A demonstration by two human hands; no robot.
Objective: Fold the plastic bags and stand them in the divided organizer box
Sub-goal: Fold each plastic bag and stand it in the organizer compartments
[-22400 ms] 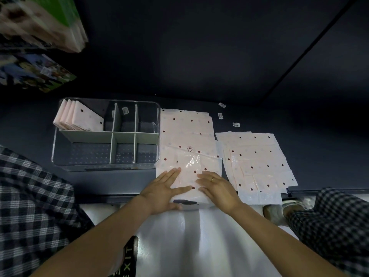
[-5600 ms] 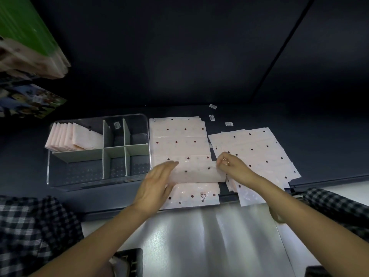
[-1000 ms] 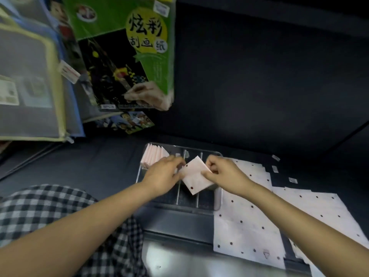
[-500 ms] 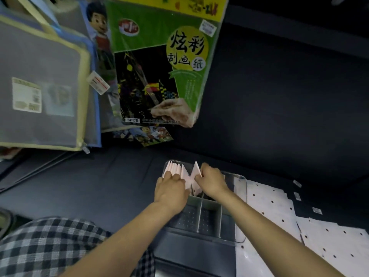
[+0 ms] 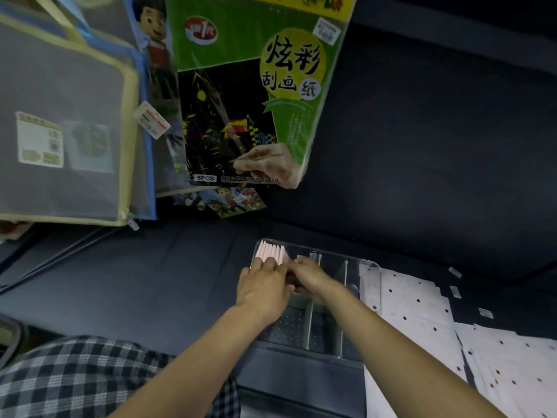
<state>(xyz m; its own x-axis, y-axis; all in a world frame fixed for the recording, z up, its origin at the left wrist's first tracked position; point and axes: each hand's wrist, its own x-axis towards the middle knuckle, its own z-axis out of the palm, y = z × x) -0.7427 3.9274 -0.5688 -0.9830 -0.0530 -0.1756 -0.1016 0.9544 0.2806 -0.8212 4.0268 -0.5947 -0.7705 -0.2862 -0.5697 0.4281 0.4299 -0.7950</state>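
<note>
Head view: seating a folded bag into the far-left compartment of the organizer box.

Both hands work w/ fingers down in the organizer box [image 5: 366, 264], which sits on the dark counter [image 5: 150, 282] toward its right part. Left hand [image 5: 262, 286] has fingers laid against the row of folded bags [image 5: 271, 254] standing upright in the far-left compartment; right hand [image 5: 310, 274] seems to be pinching the newest bag at the row's right end, but the grip is mostly hidden, so can't tell for sure. To do it well: keep the left hand bracing the row so it doesn't fan out, push the new bag straight down til it sits level w/ the others, then let go slowly. Unfolded dotted bags [image 5: 413, 309] lie flat just right of the box.
</note>
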